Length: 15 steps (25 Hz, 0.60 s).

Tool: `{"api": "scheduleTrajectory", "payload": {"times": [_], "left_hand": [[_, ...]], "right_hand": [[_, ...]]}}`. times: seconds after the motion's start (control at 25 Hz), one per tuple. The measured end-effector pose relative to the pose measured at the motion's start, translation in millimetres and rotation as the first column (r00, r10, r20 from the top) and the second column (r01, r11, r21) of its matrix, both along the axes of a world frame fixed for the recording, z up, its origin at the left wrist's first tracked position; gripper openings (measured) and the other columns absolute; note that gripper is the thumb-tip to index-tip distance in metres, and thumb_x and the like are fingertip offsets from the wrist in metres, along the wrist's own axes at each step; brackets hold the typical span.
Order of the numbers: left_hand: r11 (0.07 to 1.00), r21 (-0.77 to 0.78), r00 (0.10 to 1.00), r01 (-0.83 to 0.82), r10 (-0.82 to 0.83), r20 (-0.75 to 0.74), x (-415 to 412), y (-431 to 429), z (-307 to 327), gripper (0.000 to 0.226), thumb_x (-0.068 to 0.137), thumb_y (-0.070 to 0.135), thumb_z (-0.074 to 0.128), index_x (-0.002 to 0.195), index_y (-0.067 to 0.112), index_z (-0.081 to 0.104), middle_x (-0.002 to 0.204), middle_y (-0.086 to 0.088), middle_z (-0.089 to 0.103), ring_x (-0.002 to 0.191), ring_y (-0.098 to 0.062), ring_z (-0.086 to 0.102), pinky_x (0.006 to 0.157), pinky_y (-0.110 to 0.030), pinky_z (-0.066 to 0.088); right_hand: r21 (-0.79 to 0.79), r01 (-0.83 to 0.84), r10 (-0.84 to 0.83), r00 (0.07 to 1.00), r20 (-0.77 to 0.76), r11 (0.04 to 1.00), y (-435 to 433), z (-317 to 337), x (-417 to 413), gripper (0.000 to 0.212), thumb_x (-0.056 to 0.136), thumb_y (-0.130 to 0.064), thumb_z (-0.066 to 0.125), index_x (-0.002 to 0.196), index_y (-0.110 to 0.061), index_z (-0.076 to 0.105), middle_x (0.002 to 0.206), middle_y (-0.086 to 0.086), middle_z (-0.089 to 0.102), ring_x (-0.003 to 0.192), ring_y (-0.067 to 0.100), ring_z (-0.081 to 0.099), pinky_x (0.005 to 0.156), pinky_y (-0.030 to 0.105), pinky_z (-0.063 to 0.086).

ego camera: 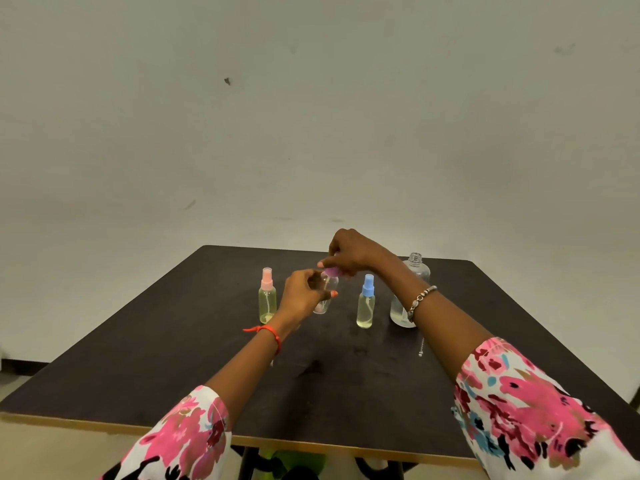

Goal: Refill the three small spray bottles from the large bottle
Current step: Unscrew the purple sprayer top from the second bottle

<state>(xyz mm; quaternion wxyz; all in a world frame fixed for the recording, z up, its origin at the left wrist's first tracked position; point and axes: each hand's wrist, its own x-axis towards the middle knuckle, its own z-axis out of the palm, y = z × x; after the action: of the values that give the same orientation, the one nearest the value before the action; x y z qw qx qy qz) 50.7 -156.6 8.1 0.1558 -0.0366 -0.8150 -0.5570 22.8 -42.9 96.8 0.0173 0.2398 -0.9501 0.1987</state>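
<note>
Nearest me, my two floral sleeves reached out over the dark table. My left hand was curled around the body of the middle small spray bottle, holding it upright at the table's centre. My right hand came down from above with its fingertips pinched on that bottle's purple spray cap; I could not tell whether the cap was being screwed on or off. This bottle looked nearly clear inside, though my fingers hid much of it.

To either side stood the pink-capped spray bottle and the blue-capped spray bottle, both capped and upright, each showing pale yellowish liquid. I judged those two already refilled.

Just beyond my right wrist stood the large bottle, uncapped, with only a little liquid low in it. By my reckoning, two bottles were done and the middle one was the last in hand, with the large bottle yet to be closed.
</note>
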Motion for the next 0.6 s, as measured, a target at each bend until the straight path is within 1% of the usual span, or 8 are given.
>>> {"api": "scheduleTrajectory", "payload": {"times": [0.08,0.12,0.24,0.36,0.44,0.48,0.52,0.6], "left_hand": [[0.999,-0.046,1.0,-0.002,0.003,0.02,-2.5,-3.3,-3.4,0.041,0.073,0.008,0.073,0.112,0.005,0.06,0.094,0.001,0.059,0.089,-0.01,0.054,0.075,-0.018,0.044],[0.998,-0.058,0.999,0.003,-0.001,0.039,-4.0,-5.6,-5.7,0.042,0.073,0.009,0.073,0.113,0.006,0.059,0.096,-0.001,0.059,0.092,-0.012,0.054,0.078,-0.022,0.043],[0.998,-0.066,0.992,0.021,-0.012,0.122,-8.1,-14.7,-14.6,0.041,0.073,0.007,0.072,0.111,0.001,0.059,0.103,-0.01,0.063,0.098,-0.02,0.058,0.086,-0.03,0.047],[0.999,0.036,0.989,-0.026,0.02,0.147,-7.1,-23.5,-22.1,0.039,0.075,0.004,0.07,0.111,-0.002,0.058,0.102,-0.011,0.061,0.101,-0.022,0.056,0.094,-0.033,0.046],[0.993,0.092,0.987,-0.079,0.065,0.146,-6.6,-27.6,-23.8,0.04,0.077,0.005,0.069,0.114,-0.001,0.056,0.104,-0.01,0.059,0.102,-0.021,0.055,0.096,-0.034,0.045],[0.988,0.116,0.987,-0.099,0.083,0.139,-6.4,-28.8,-24.0,0.041,0.077,0.006,0.068,0.115,-0.001,0.056,0.105,-0.01,0.059,0.102,-0.021,0.055,0.096,-0.034,0.046],[0.984,0.138,0.987,-0.113,0.096,0.126,-6.0,-29.2,-23.3,0.04,0.078,0.006,0.068,0.115,-0.001,0.055,0.103,-0.009,0.059,0.1,-0.02,0.055,0.095,-0.033,0.046],[0.977,0.166,0.988,-0.132,0.117,0.097,-6.1,-27.7,-21.1,0.037,0.078,0.006,0.067,0.113,-0.001,0.056,0.101,-0.008,0.059,0.098,-0.018,0.056,0.093,-0.031,0.046]], "right_hand": [[0.037,-0.07,0.068,0.997,0.038,0.997,2.8,1.3,1.5,0.017,0.083,-0.01,0.064,0.093,0.004,0.066,0.087,0.019,0.07,0.054,0.009,0.057,0.057,0.015,0.045],[0.048,-0.106,0.104,0.994,0.04,0.993,4.5,2.8,3.0,0.015,0.08,-0.004,0.064,0.094,0.003,0.067,0.092,0.017,0.07,0.061,0.01,0.058,0.06,0.014,0.044],[-0.003,-0.127,0.127,0.992,-0.004,0.992,9.5,6.5,1.1,0.019,0.075,0.007,0.063,0.092,0.001,0.069,0.099,0.015,0.07,0.083,0.018,0.062,0.065,0.016,0.046],[-0.232,-0.012,-0.021,0.99,-0.139,0.973,15.0,-2.0,-10.1,0.023,0.078,0.006,0.062,0.1,0.002,0.067,0.107,0.018,0.067,0.097,0.026,0.062,0.075,0.024,0.051],[-0.429,0.118,-0.21,0.962,-0.173,0.895,19.9,-22.5,-16.2,0.026,0.083,0.001,0.058,0.108,0.005,0.063,0.114,0.021,0.063,0.104,0.031,0.06,0.09,0.035,0.051],[-0.491,0.163,-0.27,0.95,-0.155,0.856,21.1,-37.1,-16.7,0.026,0.085,-0.002,0.057,0.11,0.006,0.061,0.115,0.023,0.062,0.105,0.033,0.059,0.093,0.04,0.05],[-0.508,0.18,-0.289,0.947,-0.143,0.842,21.5,-54.4,-15.7,0.026,0.086,-0.004,0.057,0.109,0.006,0.062,0.114,0.024,0.062,0.105,0.034,0.059,0.094,0.041,0.049],[-0.413,0.179,-0.258,0.955,-0.144,0.893,19.9,-92.1,-8.6,0.024,0.088,-0.01,0.057,0.104,0.005,0.064,0.106,0.021,0.064,0.1,0.031,0.059,0.091,0.034,0.047]]}}
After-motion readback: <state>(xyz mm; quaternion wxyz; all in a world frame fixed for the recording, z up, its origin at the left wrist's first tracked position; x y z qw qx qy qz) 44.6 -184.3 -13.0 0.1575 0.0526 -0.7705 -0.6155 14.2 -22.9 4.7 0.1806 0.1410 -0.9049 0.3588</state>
